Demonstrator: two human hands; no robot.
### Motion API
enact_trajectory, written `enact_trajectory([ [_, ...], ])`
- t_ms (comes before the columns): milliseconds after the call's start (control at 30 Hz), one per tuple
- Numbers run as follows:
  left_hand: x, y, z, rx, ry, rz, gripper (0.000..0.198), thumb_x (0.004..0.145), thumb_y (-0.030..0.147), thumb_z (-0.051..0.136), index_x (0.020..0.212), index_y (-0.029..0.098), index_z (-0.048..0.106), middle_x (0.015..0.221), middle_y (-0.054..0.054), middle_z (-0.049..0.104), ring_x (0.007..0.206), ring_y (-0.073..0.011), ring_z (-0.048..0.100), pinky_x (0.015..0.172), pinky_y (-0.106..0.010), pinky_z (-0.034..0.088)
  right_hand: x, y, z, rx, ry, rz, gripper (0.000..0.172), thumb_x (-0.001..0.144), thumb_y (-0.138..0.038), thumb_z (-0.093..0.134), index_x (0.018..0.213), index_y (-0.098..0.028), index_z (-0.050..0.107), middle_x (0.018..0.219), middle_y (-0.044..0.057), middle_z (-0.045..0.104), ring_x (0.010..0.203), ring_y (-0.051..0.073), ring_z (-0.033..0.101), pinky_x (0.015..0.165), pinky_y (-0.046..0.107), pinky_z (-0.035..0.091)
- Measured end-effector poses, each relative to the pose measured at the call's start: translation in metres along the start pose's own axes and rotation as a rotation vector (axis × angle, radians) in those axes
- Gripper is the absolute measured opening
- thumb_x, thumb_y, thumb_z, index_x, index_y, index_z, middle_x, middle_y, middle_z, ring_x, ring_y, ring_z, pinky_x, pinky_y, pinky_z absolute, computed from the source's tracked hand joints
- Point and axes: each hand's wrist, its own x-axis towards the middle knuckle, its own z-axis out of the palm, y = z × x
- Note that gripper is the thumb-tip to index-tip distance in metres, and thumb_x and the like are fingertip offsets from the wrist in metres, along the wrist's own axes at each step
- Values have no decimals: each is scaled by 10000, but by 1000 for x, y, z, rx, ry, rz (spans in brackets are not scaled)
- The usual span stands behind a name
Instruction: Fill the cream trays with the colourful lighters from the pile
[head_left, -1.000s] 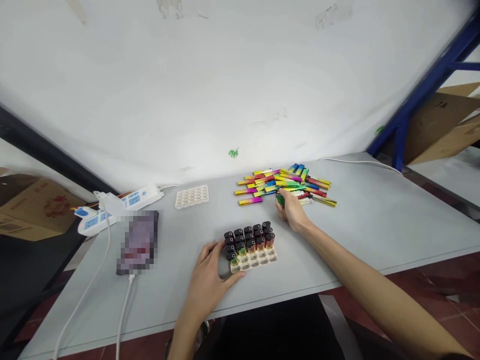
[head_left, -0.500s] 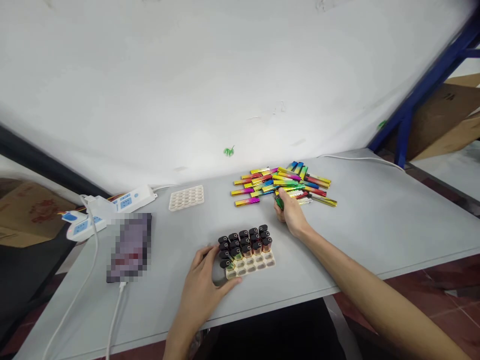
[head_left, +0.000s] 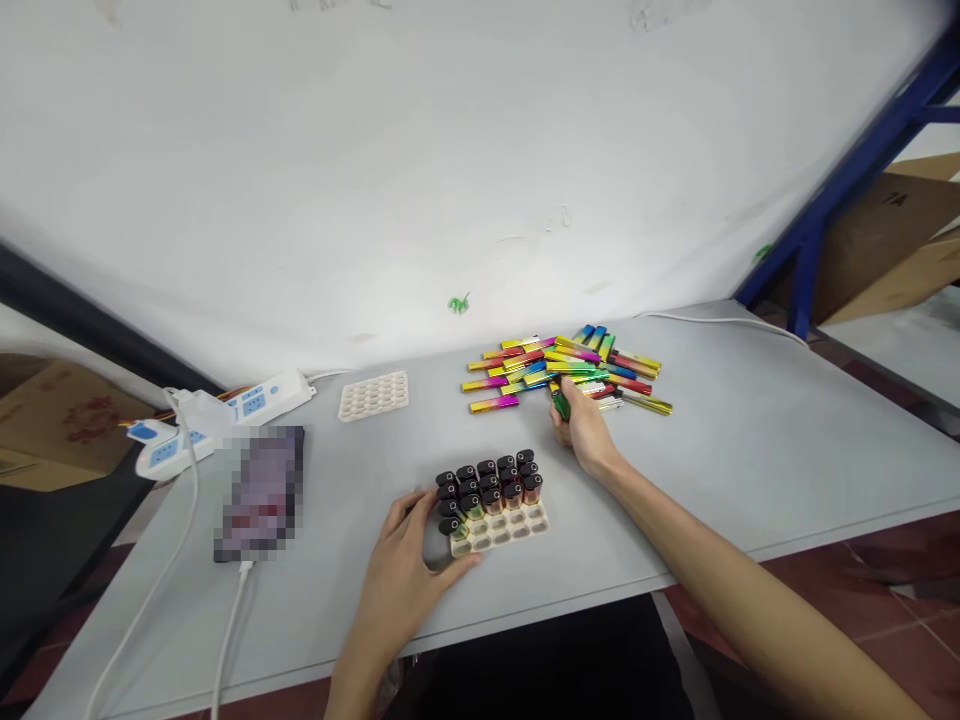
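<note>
My left hand (head_left: 405, 565) curves around the left end of a cream tray (head_left: 501, 541) with oval holes, its thumb along the near edge and fingers at the far left. Several black-capped tubes (head_left: 491, 492) with coloured shiny bodies stand upright in the tray's rear rows; holes in the front rows are bare. My right hand (head_left: 585, 425) is closed around a green shiny tube (head_left: 560, 402) at the near edge of a loose pile of metallic, rainbow-coloured tubes (head_left: 547, 375). Its fingers partly hide the held tube.
A second cream tray (head_left: 373, 395) with bare holes lies back left. Farther left are a phone (head_left: 259, 495), blurred out, with a white cable (head_left: 229, 640), and a white power strip (head_left: 255, 402). Behind the table rises a white wall; a blue frame (head_left: 806, 270) stands at the right.
Almost nothing differs. The view shifts very slightly; both hands keep their places, the right at the pile with the green tube and the left at the tray.
</note>
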Motion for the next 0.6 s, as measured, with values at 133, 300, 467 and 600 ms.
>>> enact_trajectory([
  [133,0,0,1,4,1,4,732,780,525,713,1382,222,426,1304,-110,547,1249,-308,516,1040,-507,479,-6,-4,2,59,75,-3,636,876,-773,310,575,-232,455,436,-51,262,397,112,241,422,279,189],
  [300,1,1,0,1,-2,6,726,784,517,711,1383,224,424,1296,-103,555,1256,-301,515,1043,-488,479,-11,-10,3,-19,48,-18,630,895,-737,334,596,-211,512,448,-39,315,423,116,281,430,270,212],
  [467,0,0,0,7,0,-8,731,779,535,706,1383,223,435,1307,-100,553,1249,-303,526,1030,-476,489,-14,-13,4,-108,28,-60,630,906,-722,334,652,-194,569,491,-29,378,459,122,327,453,264,260],
  [600,0,0,1,9,3,-4,745,779,551,699,1390,218,434,1321,-107,543,1242,-303,528,1036,-481,482,-16,-16,5,-151,14,-80,633,918,-709,325,684,-187,597,526,-26,409,484,124,355,479,263,293],
])
